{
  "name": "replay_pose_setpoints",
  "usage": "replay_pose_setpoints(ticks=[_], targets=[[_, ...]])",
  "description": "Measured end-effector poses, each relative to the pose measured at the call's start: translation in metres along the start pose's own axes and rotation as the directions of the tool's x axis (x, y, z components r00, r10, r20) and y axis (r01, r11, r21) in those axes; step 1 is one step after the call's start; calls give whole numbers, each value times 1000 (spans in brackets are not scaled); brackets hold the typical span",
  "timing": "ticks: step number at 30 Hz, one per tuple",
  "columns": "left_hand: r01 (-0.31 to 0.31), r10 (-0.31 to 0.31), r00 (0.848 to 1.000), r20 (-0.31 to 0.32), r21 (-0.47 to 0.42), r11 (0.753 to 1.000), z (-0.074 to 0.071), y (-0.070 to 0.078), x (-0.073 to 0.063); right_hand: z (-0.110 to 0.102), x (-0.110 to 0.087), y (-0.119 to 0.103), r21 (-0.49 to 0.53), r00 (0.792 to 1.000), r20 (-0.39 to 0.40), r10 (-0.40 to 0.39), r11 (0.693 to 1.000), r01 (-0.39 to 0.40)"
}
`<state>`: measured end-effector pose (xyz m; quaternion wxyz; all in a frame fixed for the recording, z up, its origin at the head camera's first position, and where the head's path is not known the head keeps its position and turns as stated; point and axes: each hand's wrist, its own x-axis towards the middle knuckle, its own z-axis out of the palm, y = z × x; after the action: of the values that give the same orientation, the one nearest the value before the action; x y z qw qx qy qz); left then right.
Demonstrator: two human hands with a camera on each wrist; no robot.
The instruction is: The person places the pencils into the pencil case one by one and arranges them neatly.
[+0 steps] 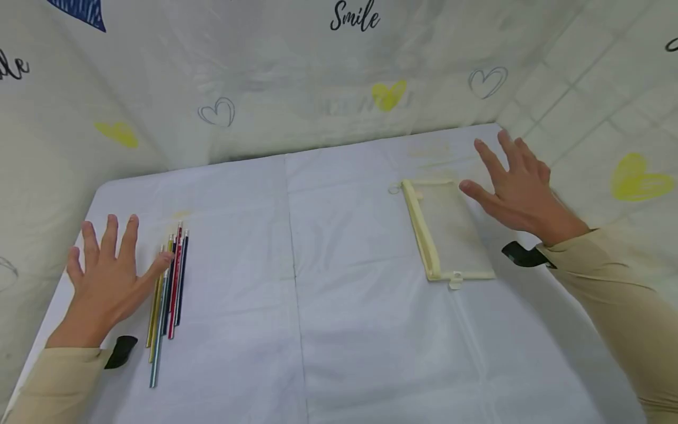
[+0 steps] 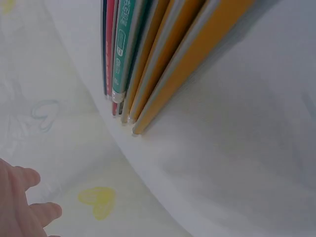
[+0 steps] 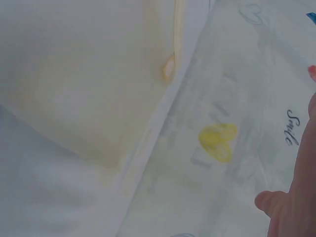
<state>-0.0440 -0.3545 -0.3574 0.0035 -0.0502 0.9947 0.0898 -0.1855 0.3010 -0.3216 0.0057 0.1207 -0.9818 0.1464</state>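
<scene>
On the left of the white table lies a bundle of pencils (image 1: 172, 288), in yellow, teal, red and dark colours. My left hand (image 1: 108, 280) is spread just left of them, its thumb over their upper part; whether it touches them I cannot tell. In the left wrist view the pencils (image 2: 148, 64) appear large, apart from the fingertips (image 2: 47, 213). A flat, see-through pouch (image 1: 455, 229) with pale yellow edging lies at the right. My right hand (image 1: 521, 191), fingers spread, is beside its upper right corner and holds nothing. The pouch (image 3: 74, 98) also shows in the right wrist view.
A white cloth with fold creases covers the table (image 1: 349, 330). Behind it and at both sides hangs a pale sheet (image 1: 296, 70) printed with hearts and words. The pouch has a small tab (image 1: 455, 280) at its near edge and a loop (image 1: 394, 188) at its far left corner.
</scene>
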Motion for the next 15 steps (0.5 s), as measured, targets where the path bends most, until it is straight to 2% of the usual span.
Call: replay_pose_setpoints(ticks=[8, 15], targets=[[-13, 13, 1000, -1, 4, 1000, 10, 7, -2, 16, 6, -19, -63, 999, 28, -17, 998, 18], [26, -25, 1000, -2, 16, 1000, 18, 12, -9, 26, 11, -39, -100, 995, 78, -56, 993, 63]])
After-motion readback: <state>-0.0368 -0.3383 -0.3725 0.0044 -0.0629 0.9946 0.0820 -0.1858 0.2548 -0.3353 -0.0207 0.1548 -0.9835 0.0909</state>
